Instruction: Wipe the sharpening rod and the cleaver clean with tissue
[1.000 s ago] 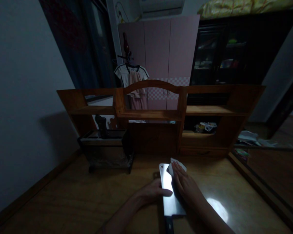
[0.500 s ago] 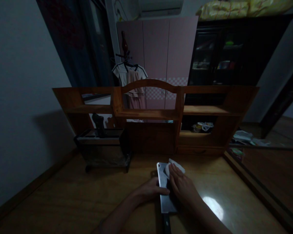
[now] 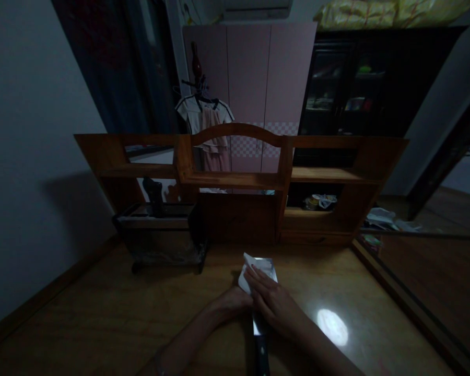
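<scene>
A cleaver (image 3: 259, 328) with a broad metal blade and a black riveted handle (image 3: 261, 355) lies over the wooden tabletop, its handle towards me. My left hand (image 3: 235, 301) grips the blade from its left side; its fingertips are hidden behind my right hand and the blade. With fingers closed together, my right hand (image 3: 272, 300) presses a folded white tissue or thin cloth (image 3: 244, 281) against the blade near its far left edge. The blade's far right corner shows beyond my right fingers.
A knife block (image 3: 160, 243) with a dark-handled tool (image 3: 154, 194) in it stands left on the wooden tabletop (image 3: 82, 313). Behind rises a wooden shelf unit (image 3: 235, 180), with small items in its right compartment. A raised wooden edge (image 3: 399, 303) runs along the right.
My right hand has slid the white tissue or cloth left across the blade. Its far left corner is now covered, and the far right corner shows. My left hand still grips the cleaver.
</scene>
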Demonstrator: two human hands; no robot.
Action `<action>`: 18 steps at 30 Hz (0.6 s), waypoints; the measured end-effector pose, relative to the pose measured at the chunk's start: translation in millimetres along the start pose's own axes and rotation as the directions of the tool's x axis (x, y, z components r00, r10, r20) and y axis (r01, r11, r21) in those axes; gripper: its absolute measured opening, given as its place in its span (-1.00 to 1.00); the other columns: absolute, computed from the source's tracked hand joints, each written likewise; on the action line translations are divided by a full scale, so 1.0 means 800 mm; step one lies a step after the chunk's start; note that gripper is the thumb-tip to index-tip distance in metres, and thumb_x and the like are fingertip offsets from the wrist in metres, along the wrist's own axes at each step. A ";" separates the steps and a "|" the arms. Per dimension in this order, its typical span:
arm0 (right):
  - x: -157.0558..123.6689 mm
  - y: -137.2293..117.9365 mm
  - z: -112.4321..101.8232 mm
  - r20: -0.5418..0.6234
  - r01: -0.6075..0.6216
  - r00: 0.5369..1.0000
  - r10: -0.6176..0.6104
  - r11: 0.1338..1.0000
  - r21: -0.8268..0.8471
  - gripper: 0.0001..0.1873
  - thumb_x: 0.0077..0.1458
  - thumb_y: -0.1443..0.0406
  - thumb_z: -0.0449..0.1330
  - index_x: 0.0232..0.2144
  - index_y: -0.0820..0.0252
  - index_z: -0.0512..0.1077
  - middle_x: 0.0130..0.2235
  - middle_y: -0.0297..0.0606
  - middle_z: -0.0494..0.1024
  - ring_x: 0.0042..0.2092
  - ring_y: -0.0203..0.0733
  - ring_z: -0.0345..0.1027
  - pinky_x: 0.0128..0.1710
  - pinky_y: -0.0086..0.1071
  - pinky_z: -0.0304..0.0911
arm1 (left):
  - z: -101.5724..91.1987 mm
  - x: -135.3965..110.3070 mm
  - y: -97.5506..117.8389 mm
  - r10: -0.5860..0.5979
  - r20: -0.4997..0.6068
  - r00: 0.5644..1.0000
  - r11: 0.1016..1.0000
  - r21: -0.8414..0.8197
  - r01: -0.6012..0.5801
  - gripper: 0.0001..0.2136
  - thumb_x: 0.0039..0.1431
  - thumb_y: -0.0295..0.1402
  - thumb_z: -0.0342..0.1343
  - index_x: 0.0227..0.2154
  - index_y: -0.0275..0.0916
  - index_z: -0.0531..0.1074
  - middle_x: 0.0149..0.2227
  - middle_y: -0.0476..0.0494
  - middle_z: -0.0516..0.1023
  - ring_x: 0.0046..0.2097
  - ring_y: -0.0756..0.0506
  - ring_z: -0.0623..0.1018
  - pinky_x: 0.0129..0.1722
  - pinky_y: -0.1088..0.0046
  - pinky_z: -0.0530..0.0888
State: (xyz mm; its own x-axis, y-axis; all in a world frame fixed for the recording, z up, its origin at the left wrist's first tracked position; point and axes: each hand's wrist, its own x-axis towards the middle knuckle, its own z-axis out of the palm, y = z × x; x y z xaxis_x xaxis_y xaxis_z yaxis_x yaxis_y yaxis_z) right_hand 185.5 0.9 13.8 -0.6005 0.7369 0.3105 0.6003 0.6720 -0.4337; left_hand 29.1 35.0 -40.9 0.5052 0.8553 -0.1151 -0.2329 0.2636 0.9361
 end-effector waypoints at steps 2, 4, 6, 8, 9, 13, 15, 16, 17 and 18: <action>0.001 -0.003 -0.002 -0.010 0.001 1.000 -0.001 1.000 -0.013 -0.50 0.30 0.28 -0.14 0.26 0.10 0.04 0.31 -0.33 0.02 0.32 -0.18 -0.16 0.29 -0.20 -0.05 | 0.001 0.001 -0.002 0.008 -0.017 1.000 1.000 -0.003 -0.008 -0.45 -0.32 -0.64 0.27 -0.12 -0.26 0.48 -0.01 -0.17 0.47 0.09 -0.25 0.36 0.01 0.35 0.32; 0.001 -0.001 -0.003 -0.033 -0.002 0.999 0.001 0.999 -0.038 -0.52 0.30 0.28 -0.14 0.25 0.11 0.08 0.29 -0.32 0.06 0.31 -0.18 -0.12 0.28 -0.20 -0.03 | 0.003 0.001 0.000 0.011 0.029 1.000 1.000 -0.011 -0.011 -0.44 -0.31 -0.64 0.27 -0.10 -0.29 0.47 -0.04 -0.16 0.49 0.07 -0.27 0.39 0.00 0.33 0.33; 0.000 0.003 -0.003 -0.054 0.005 0.999 -0.008 0.998 -0.069 -0.52 0.28 0.29 -0.11 0.23 0.13 0.11 0.28 -0.28 0.11 0.30 -0.16 -0.07 0.26 -0.19 0.01 | 0.004 0.000 0.003 0.028 0.095 0.995 0.999 -0.033 -0.025 -0.42 -0.29 -0.63 0.28 -0.06 -0.31 0.45 -0.09 -0.17 0.52 0.03 -0.27 0.43 0.00 0.31 0.33; -0.001 0.006 -0.003 -0.063 0.007 0.998 -0.013 0.995 -0.099 -0.51 0.27 0.29 -0.10 0.23 0.16 0.13 0.26 -0.24 0.15 0.29 -0.14 -0.04 0.25 -0.18 0.04 | 0.005 -0.001 0.007 0.045 0.151 0.988 0.998 -0.059 -0.036 -0.42 -0.27 -0.61 0.30 -0.04 -0.33 0.44 -0.12 -0.20 0.53 -0.01 -0.26 0.45 0.01 0.28 0.34; -0.001 0.008 -0.003 -0.064 0.004 0.998 -0.011 0.994 -0.113 -0.51 0.27 0.29 -0.10 0.22 0.17 0.14 0.26 -0.23 0.15 0.29 -0.13 -0.04 0.25 -0.18 0.04 | 0.004 -0.002 0.008 0.044 0.169 0.985 0.997 -0.067 -0.033 -0.42 -0.27 -0.61 0.30 -0.05 -0.33 0.44 -0.12 -0.22 0.53 -0.02 -0.25 0.46 0.02 0.26 0.34; -0.001 0.012 -0.001 -0.073 -0.022 0.997 0.011 0.989 -0.148 -0.51 0.28 0.30 -0.13 0.24 0.21 0.10 0.28 -0.21 0.11 0.31 -0.14 -0.11 0.27 -0.18 -0.01 | 0.001 -0.004 0.008 -0.012 0.167 0.986 0.999 -0.048 0.021 -0.47 -0.29 -0.60 0.33 -0.11 -0.32 0.47 -0.17 -0.21 0.54 -0.07 -0.21 0.49 -0.02 0.26 0.37; -0.001 0.017 0.001 -0.080 -0.034 0.997 0.021 0.986 -0.162 -0.50 0.28 0.31 -0.14 0.25 0.22 0.07 0.29 -0.21 0.08 0.32 -0.14 -0.14 0.28 -0.17 -0.02 | 0.000 -0.004 0.009 -0.061 0.178 0.982 0.998 -0.018 0.065 -0.58 -0.26 -0.57 0.33 -0.20 -0.35 0.51 -0.22 -0.21 0.55 -0.12 -0.20 0.51 -0.05 0.27 0.38; -0.001 0.020 0.003 -0.081 -0.043 0.996 0.030 0.984 -0.170 -0.49 0.28 0.31 -0.14 0.26 0.21 0.05 0.30 -0.21 0.06 0.32 -0.14 -0.15 0.28 -0.17 -0.02 | 0.001 -0.005 0.010 -0.080 0.189 0.979 0.997 -0.007 0.083 -0.63 -0.24 -0.55 0.33 -0.25 -0.37 0.53 -0.24 -0.21 0.56 -0.14 -0.19 0.52 -0.06 0.28 0.38; -0.001 0.023 0.004 -0.084 -0.055 0.996 0.041 0.982 -0.180 -0.49 0.28 0.32 -0.14 0.26 0.21 0.03 0.30 -0.21 0.05 0.32 -0.13 -0.16 0.28 -0.16 -0.02 | 0.001 -0.006 0.012 -0.094 0.200 0.975 0.995 -0.005 0.097 -0.65 -0.23 -0.54 0.33 -0.26 -0.38 0.53 -0.24 -0.22 0.56 -0.16 -0.19 0.53 -0.06 0.28 0.38; -0.001 0.027 0.006 -0.092 -0.070 0.994 0.054 0.979 -0.190 -0.48 0.27 0.32 -0.14 0.27 0.21 0.02 0.30 -0.21 0.04 0.32 -0.13 -0.17 0.28 -0.15 -0.01 | 0.002 -0.006 0.014 -0.102 0.208 0.973 0.994 -0.010 0.106 -0.65 -0.22 -0.52 0.34 -0.25 -0.38 0.53 -0.22 -0.23 0.56 -0.16 -0.18 0.53 -0.07 0.28 0.39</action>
State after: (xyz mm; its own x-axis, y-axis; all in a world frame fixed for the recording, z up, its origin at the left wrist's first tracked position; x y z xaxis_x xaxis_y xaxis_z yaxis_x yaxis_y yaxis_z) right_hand 196.5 14.1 0.2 -0.5166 0.7755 0.3630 0.7303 0.6203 -0.2860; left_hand 25.5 32.8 -29.1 0.6880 0.7125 -0.1379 -0.1862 0.3570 0.9153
